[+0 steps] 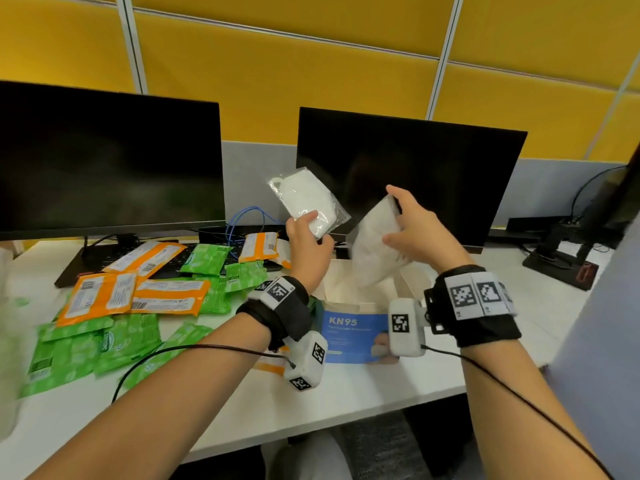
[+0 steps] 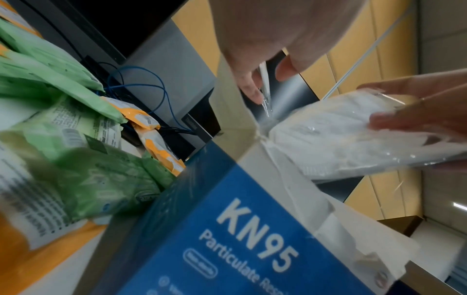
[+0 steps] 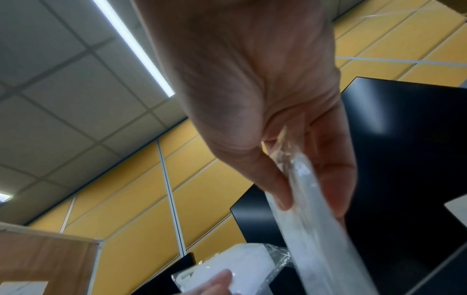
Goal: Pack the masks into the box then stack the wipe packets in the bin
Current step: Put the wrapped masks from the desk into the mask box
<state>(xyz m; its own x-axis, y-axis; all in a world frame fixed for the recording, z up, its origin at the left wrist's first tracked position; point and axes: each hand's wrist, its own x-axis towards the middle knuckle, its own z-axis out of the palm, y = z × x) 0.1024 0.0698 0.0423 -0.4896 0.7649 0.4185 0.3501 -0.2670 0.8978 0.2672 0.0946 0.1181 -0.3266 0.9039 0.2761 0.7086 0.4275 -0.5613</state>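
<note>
A blue KN95 box (image 1: 356, 336) stands open on the white table, in front of me. My right hand (image 1: 394, 216) grips a bagged white mask bundle (image 1: 374, 254) whose lower end dips into the box opening. In the right wrist view, my thumb and fingers (image 3: 336, 175) pinch this bag (image 3: 318, 223). My left hand (image 1: 313, 226) holds another bagged mask (image 1: 304, 199) up in the air, left of the box. The left wrist view shows that hand (image 2: 255, 79) pinching the bag's edge (image 2: 265, 97) above the box (image 2: 227, 229). Green wipe packets (image 1: 128, 337) and orange wipe packets (image 1: 100, 296) lie scattered on the left.
Two dark monitors (image 1: 104, 161) (image 1: 408, 174) stand behind the packets and the box. A keyboard and blue cables (image 1: 249, 220) lie under the pile's far side. A monitor arm base (image 1: 561, 258) sits at the right. A blurred translucent object (image 1: 7, 306) shows at the left edge.
</note>
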